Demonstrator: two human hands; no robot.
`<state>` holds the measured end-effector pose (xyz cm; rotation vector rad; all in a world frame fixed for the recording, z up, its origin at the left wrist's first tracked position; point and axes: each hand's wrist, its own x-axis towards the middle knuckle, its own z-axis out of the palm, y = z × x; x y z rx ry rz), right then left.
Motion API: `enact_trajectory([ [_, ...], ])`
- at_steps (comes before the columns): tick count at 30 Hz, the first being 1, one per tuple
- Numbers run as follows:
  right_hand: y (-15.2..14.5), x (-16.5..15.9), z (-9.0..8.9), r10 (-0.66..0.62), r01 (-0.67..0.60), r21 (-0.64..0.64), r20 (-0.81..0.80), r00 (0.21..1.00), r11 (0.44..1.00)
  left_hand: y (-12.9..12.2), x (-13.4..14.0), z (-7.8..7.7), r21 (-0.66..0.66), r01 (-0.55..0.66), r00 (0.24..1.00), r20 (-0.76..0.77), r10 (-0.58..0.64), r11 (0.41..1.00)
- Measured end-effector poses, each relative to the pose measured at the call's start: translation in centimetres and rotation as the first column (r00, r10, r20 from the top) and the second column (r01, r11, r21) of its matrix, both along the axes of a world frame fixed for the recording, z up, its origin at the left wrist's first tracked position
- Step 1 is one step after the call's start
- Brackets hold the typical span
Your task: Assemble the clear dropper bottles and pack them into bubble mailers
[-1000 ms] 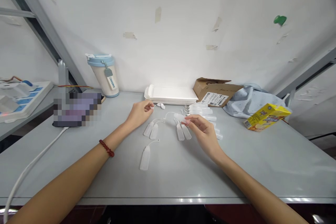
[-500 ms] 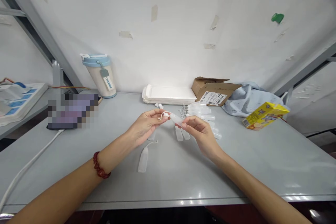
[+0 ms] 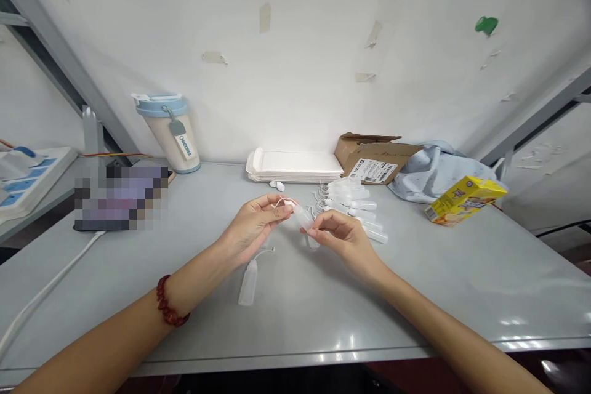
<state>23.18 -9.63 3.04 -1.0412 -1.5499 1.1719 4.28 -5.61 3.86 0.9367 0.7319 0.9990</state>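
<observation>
Between my two hands is a small translucent squeeze bottle (image 3: 302, 218), tilted, with a thin curved white tube at its top. My left hand (image 3: 254, 225) pinches its white neck end between thumb and fingers. Its lower body is gripped by the fingertips of my right hand (image 3: 343, 236). Another such bottle with a bent tube (image 3: 248, 283) lies on the grey table (image 3: 295, 320) nearer to me. Several more bottles (image 3: 362, 205) lie in a pile behind my right hand. Small white pieces (image 3: 277, 186) rest beyond my left hand.
Flat white boxes or sleeves (image 3: 295, 166) are stacked against the wall beside an open cardboard box (image 3: 376, 160). A pale blue cloth (image 3: 438, 172) and a yellow carton (image 3: 464, 200) stand at right. At left are a tumbler (image 3: 170, 135), a phone (image 3: 122, 197) with a cable (image 3: 50, 286), and a power strip (image 3: 37, 181).
The bottle in my hands has tipped more upright, its lower end moving down with my right hand. The whole view has shifted slightly.
</observation>
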Motion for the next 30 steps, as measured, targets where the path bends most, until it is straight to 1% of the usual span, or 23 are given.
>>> enact_trajectory([
  [7,-0.13,-0.14,0.15,-0.012,0.007,0.048,0.102,0.995,0.999,-0.17,0.06,0.18,0.004,-0.016,0.999,-0.048,0.016,1.000],
  [15,-0.41,-0.14,0.25,0.009,-0.020,0.067,0.170,0.985,0.998,-0.12,0.03,0.13,0.010,-0.007,0.995,-0.104,0.007,1.000],
  [21,-0.52,-0.12,0.14,-0.004,-0.038,0.151,0.274,0.962,0.988,-0.23,0.12,-0.11,0.028,0.011,0.993,-0.119,-0.008,1.000],
  [23,-0.53,-0.10,0.16,-0.008,-0.041,0.165,0.284,0.959,0.985,-0.32,0.13,-0.12,0.035,0.020,0.991,-0.135,-0.015,0.999],
  [30,-0.74,-0.11,0.47,0.036,-0.048,0.061,0.192,0.981,0.997,-0.28,0.00,0.10,0.009,0.027,0.991,-0.128,-0.026,1.000],
])
